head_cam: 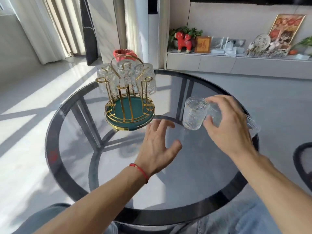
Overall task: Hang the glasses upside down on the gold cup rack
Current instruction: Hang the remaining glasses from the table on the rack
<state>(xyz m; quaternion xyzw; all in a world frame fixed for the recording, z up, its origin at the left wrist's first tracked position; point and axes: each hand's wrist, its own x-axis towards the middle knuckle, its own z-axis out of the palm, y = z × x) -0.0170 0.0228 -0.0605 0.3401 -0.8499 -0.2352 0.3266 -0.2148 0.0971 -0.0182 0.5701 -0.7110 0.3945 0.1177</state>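
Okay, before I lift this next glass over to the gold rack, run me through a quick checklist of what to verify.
1. Right hand has hold of a glass: ok, fingers wrap it.
2. Glass turned upside down: not ok, its mouth faces up.
3. Free pegs on the gold rack: ok, front loops are empty; three glasses hang at the back.
4. Left hand free: ok, open and empty.
5. Rack fully on the table: ok.
6. Another glass behind the right hand near the table edge: cannot tell if stable.
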